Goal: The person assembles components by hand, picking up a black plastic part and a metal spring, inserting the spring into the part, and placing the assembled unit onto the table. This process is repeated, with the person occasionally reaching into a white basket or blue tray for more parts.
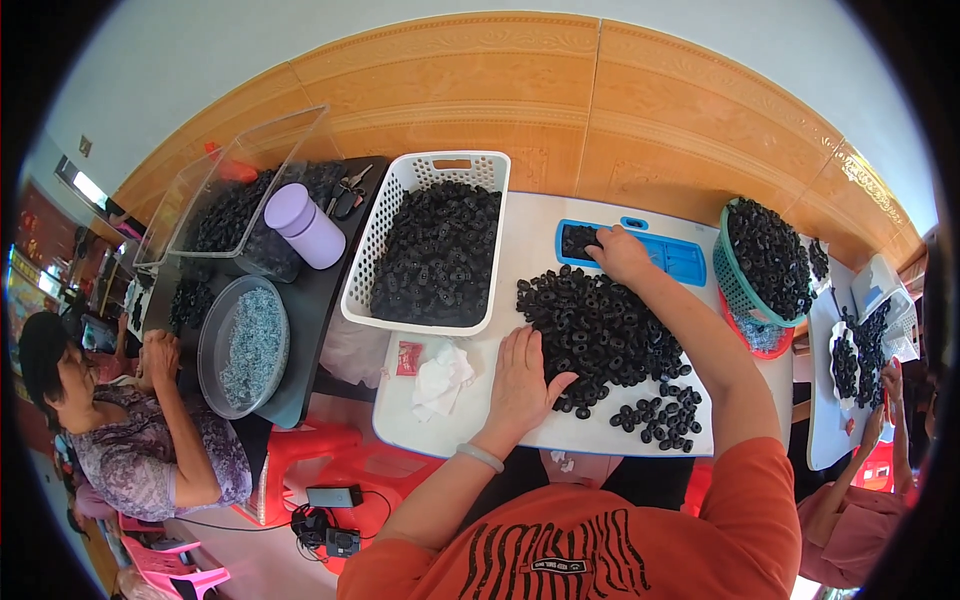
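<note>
- The left hand [520,380] lies flat and open, palm down, fingers together, on the white board [440,435]; its fingertips touch the near-left edge of the pile of black rings [600,330]. It holds nothing.
- The right hand [620,255] reaches out to the blue tray [680,258], fingers bent down onto rings at the tray's left end; whether it pinches one I cannot tell.
- The tray lies at the board's far edge, long axis running left to right.
- The pile spreads between the hands, with loose rings trailing to the near right.
- A white basket [400,210] of rings stands left of the board, long axis pointing away from the person.
- A green basket [735,285], heaped too, sits right.
</note>
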### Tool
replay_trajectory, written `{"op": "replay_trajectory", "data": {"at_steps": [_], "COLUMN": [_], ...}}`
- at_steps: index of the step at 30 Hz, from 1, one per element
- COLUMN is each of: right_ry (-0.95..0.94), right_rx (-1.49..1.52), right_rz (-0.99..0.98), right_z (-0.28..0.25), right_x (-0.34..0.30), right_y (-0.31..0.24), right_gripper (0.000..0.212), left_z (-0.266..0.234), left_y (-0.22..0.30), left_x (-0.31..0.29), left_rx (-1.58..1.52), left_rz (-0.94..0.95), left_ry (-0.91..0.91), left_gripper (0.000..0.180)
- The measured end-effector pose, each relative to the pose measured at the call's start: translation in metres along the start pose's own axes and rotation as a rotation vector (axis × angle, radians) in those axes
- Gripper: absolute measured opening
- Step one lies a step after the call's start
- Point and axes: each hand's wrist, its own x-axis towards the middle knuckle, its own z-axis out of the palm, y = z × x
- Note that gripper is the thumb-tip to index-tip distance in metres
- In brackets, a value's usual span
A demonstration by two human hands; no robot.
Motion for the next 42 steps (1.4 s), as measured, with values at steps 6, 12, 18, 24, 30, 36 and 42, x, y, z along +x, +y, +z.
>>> {"op": "replay_trajectory", "data": {"at_steps": [6, 12, 18, 24, 30, 36, 42], "right_ry": [-0.032, -0.007, 0.016, 0.029, 0.047, 0.110, -0.038], "right_rx": [0.032, 0.056, 0.070, 0.186, 0.332, 0.525, 1.422], "right_rz": [0.026, 0.045, -0.042, -0.127, -0.102, -0.064, 0.103], "right_z": [-0.006, -0.004, 0.002, 0.002, -0.002, -0.002, -0.032], "right_x": [0.004, 0.002, 0.004, 0.010, 0.021, 0.027, -0.012], "right_y": [0.003, 0.004, 0.007, 0.018, 0.029, 0.040, 0.016], "right_gripper": [0.049, 0.045, 0.035, 0.029, 0.027, 0.030, 0.024], "left_z": [0.001, 0.001, 0.003, 0.003, 0.004, 0.005, 0.009], "left_y": [0.000, 0.000, 0.000, -0.001, -0.002, -0.002, -0.010], "left_x": [0.000, 0.000, 0.000, -0.001, 0.000, 0.001, -0.001], "left_rx": [-0.004, 0.017, 0.031, 0.015, 0.009, 0.009, -0.190], "left_rz": [0.000, -0.003, 0.031, 0.010, 0.010, 0.028, 0.065], "left_ry": [0.000, -0.014, 0.010, -0.013, -0.017, -0.016, 0.094], "left_gripper": [0.076, 0.074, 0.073, 0.074, 0.073, 0.076, 0.081]}}
